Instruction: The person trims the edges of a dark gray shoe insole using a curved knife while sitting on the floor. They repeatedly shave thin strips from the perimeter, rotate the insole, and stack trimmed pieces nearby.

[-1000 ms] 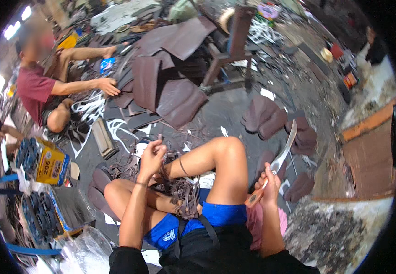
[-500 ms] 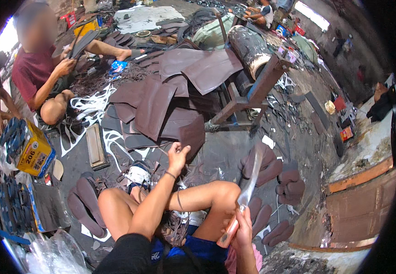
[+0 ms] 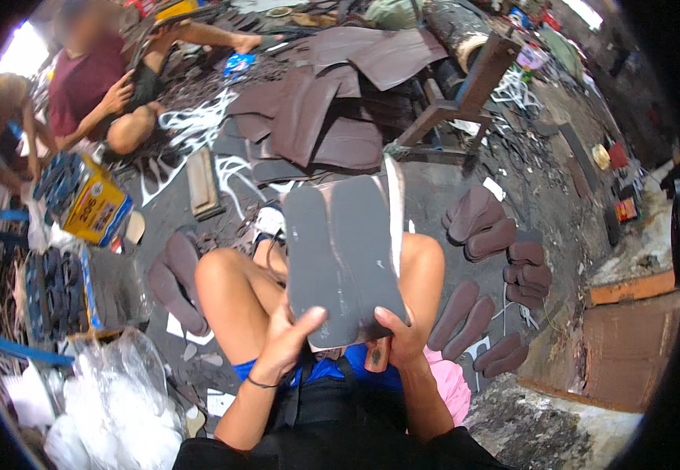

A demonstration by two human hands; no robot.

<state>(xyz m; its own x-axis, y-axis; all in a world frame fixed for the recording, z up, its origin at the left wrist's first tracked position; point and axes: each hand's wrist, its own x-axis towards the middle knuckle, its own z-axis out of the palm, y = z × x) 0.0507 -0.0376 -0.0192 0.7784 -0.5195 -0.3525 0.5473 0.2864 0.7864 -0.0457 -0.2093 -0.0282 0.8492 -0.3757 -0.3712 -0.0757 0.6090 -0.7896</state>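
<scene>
A dark grey sole sheet with two sole outlines side by side is held up over my lap. My left hand grips its lower left corner, thumb on the front face. At the lower right corner my right hand pinches the sheet and also keeps hold of a large knife. The blade rises along the sheet's right edge, and the wooden handle's end shows below the sheet. Most of my fingers are hidden behind the sheet.
Brown sole sheets lie piled ahead, beside a metal-legged stand. Cut brown soles lie in groups on the floor at right, others at left. A person sits at far left. Clear plastic bags lie near left.
My left hand has come back from the pile, and a sole sheet is now between both hands. The knife has shifted left and stands behind the sheet. The view has tilted down.
</scene>
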